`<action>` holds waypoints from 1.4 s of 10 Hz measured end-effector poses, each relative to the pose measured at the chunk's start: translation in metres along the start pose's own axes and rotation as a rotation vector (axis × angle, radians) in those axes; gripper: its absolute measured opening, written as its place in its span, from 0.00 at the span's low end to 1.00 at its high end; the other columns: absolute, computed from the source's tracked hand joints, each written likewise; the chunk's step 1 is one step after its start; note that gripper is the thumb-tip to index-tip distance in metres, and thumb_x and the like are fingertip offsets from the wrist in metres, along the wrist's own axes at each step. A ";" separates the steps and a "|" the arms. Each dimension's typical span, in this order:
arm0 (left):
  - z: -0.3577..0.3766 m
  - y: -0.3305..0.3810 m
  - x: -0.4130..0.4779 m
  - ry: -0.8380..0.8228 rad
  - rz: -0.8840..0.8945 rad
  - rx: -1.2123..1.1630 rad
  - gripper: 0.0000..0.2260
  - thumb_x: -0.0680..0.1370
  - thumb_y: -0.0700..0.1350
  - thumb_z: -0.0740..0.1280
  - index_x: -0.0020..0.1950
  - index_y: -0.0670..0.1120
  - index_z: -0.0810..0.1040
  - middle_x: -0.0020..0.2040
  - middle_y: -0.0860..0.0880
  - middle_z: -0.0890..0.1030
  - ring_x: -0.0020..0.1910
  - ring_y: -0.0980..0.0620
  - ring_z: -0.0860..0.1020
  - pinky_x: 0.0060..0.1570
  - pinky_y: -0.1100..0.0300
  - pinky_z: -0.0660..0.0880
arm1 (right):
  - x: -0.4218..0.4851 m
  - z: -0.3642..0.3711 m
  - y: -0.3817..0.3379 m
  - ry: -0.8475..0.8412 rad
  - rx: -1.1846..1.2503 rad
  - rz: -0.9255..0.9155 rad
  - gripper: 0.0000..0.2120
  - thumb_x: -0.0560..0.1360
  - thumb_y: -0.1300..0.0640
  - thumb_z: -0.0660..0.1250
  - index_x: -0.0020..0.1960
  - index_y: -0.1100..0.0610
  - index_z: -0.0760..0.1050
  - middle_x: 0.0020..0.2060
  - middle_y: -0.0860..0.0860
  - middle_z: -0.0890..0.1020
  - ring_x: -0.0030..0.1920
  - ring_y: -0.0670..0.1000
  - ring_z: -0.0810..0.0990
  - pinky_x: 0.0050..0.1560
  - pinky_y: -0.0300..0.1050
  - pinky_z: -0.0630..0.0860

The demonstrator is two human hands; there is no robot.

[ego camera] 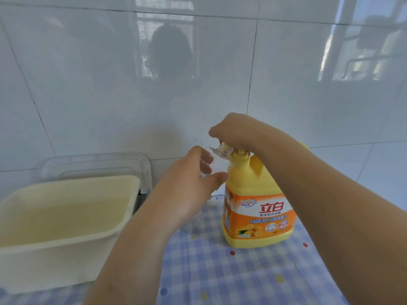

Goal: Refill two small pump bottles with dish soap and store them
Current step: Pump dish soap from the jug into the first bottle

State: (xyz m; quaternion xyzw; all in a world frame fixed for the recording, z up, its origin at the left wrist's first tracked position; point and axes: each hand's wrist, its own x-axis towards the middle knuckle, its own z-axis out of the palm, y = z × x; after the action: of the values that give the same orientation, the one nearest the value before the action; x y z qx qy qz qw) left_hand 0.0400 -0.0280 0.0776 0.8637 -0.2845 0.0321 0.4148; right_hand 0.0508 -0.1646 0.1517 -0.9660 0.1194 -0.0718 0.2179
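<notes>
Bottle [217, 154]: small, clear, uncapped; held off the cloth and tilted, with its threaded mouth up against the spout at the jug's top and its body to the jug's upper left.
Left hand [191, 183]: wrapped round the bottle's body, thumb on the near side, fingers [206, 158] on the far side showing through the clear wall; just left of the jug's shoulder.
Right hand [235, 133]: above the jug, fingers curled down over the pump head, thumb out to the left over the bottle's mouth; forearm crossing over the jug's right shoulder.
Pump [240, 161]: yellow, on the jug's neck; head mostly hidden under the right hand.
Jug [257, 208]: big, yellow, orange label, upright on the cloth.
Cloth [220, 271]: blue-and-white check with coloured dots, under the jug and spreading toward the camera.
Basin [72, 182]: cream, rectangular, well left of the jug.
Lid [99, 164]: clear plastic, behind the basin, far left of the jug, against the wall.
Wall [88, 95]: glossy white tiles behind the jug, carrying a dim reflection of a person.
</notes>
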 end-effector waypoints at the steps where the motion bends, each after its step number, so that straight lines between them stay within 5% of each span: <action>1: 0.001 0.001 -0.001 0.011 -0.011 -0.017 0.13 0.75 0.56 0.68 0.55 0.54 0.70 0.50 0.56 0.79 0.43 0.54 0.81 0.47 0.54 0.77 | -0.001 0.000 0.000 0.003 0.018 0.006 0.07 0.81 0.57 0.57 0.46 0.60 0.69 0.32 0.49 0.69 0.29 0.45 0.67 0.27 0.36 0.64; 3: 0.000 0.001 -0.002 0.020 -0.015 -0.050 0.13 0.74 0.56 0.69 0.54 0.54 0.71 0.49 0.55 0.79 0.44 0.53 0.82 0.44 0.51 0.80 | -0.007 -0.001 -0.005 -0.061 -0.022 0.017 0.13 0.81 0.62 0.53 0.56 0.57 0.76 0.34 0.48 0.71 0.33 0.44 0.69 0.29 0.37 0.60; 4: -0.001 0.002 -0.002 0.025 -0.008 -0.057 0.13 0.74 0.56 0.69 0.54 0.54 0.71 0.49 0.55 0.79 0.44 0.53 0.82 0.43 0.51 0.80 | -0.008 -0.002 -0.007 -0.059 -0.061 0.043 0.13 0.80 0.63 0.52 0.45 0.57 0.74 0.32 0.50 0.67 0.30 0.47 0.64 0.29 0.38 0.60; 5: -0.001 0.002 -0.002 0.036 -0.018 -0.065 0.14 0.74 0.56 0.69 0.55 0.55 0.71 0.48 0.56 0.79 0.41 0.55 0.82 0.36 0.58 0.77 | -0.008 -0.005 -0.009 -0.069 -0.059 0.065 0.12 0.81 0.62 0.53 0.47 0.56 0.74 0.33 0.53 0.70 0.27 0.49 0.64 0.27 0.36 0.62; 6: -0.001 0.004 -0.003 0.075 -0.018 -0.104 0.14 0.74 0.56 0.69 0.56 0.57 0.71 0.47 0.58 0.79 0.36 0.59 0.81 0.31 0.62 0.74 | -0.006 -0.012 -0.011 -0.095 -0.065 0.069 0.13 0.82 0.56 0.54 0.48 0.62 0.73 0.34 0.57 0.76 0.30 0.54 0.73 0.32 0.42 0.71; 7: -0.002 0.005 -0.003 0.091 -0.007 -0.123 0.15 0.74 0.56 0.69 0.57 0.57 0.71 0.48 0.58 0.79 0.39 0.57 0.82 0.31 0.61 0.75 | -0.005 -0.014 -0.013 -0.102 -0.016 0.079 0.17 0.82 0.53 0.56 0.55 0.65 0.75 0.45 0.61 0.81 0.40 0.61 0.79 0.45 0.51 0.78; 8: -0.001 0.004 -0.002 0.082 -0.004 -0.120 0.15 0.74 0.56 0.69 0.57 0.57 0.71 0.49 0.58 0.79 0.41 0.55 0.82 0.31 0.60 0.75 | -0.007 -0.013 -0.013 -0.116 0.011 0.088 0.19 0.83 0.51 0.56 0.61 0.65 0.73 0.53 0.62 0.81 0.48 0.62 0.80 0.52 0.53 0.78; 9: -0.001 0.004 -0.002 0.074 -0.003 -0.115 0.15 0.74 0.57 0.69 0.57 0.57 0.71 0.49 0.58 0.79 0.41 0.55 0.82 0.32 0.59 0.77 | -0.008 -0.013 -0.013 -0.124 0.021 0.101 0.19 0.82 0.49 0.57 0.60 0.64 0.73 0.51 0.60 0.80 0.45 0.61 0.79 0.53 0.56 0.79; 12: -0.004 0.004 -0.002 0.031 -0.002 -0.141 0.15 0.73 0.56 0.70 0.57 0.55 0.72 0.46 0.59 0.80 0.43 0.57 0.82 0.36 0.54 0.81 | -0.004 -0.009 -0.006 -0.106 0.030 0.089 0.20 0.81 0.46 0.59 0.63 0.60 0.72 0.52 0.59 0.80 0.40 0.59 0.79 0.49 0.54 0.79; 14: -0.006 0.003 -0.003 -0.002 -0.008 -0.138 0.15 0.73 0.55 0.70 0.56 0.55 0.73 0.43 0.59 0.80 0.39 0.59 0.82 0.36 0.53 0.82 | -0.004 -0.004 0.000 -0.059 0.050 0.051 0.17 0.79 0.46 0.61 0.58 0.58 0.75 0.41 0.52 0.77 0.36 0.52 0.75 0.32 0.43 0.69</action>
State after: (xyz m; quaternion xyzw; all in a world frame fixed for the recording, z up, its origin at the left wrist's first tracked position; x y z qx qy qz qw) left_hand 0.0369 -0.0240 0.0825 0.8341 -0.2831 0.0099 0.4734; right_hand 0.0462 -0.1652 0.1547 -0.9586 0.1355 -0.0405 0.2471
